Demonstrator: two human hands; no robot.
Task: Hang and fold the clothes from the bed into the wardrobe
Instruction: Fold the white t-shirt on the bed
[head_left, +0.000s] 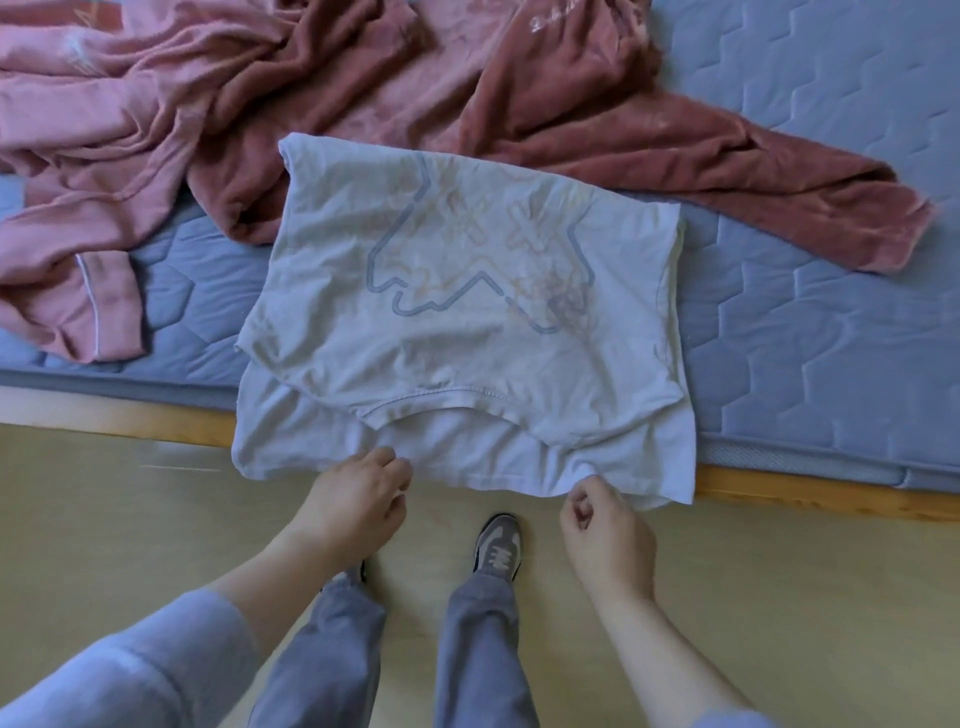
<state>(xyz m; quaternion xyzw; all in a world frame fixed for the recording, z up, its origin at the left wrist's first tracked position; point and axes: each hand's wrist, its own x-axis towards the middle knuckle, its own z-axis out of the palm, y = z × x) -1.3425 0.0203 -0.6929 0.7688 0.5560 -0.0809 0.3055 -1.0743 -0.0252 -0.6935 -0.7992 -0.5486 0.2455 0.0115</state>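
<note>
At the mattress's (805, 260) near edge, a folded white T-shirt (467, 312) is lying with its long axis running away from the person, neckline pointing toward them and near hem hanging over the side. The left hand (358, 499) and right hand (608, 530) are each pinching that hem with curled fingers.

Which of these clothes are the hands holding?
The white T-shirt with the blue-line print. The left hand and right hand pinch its hem; the light pink garment and dark pink garment lie untouched.
</note>
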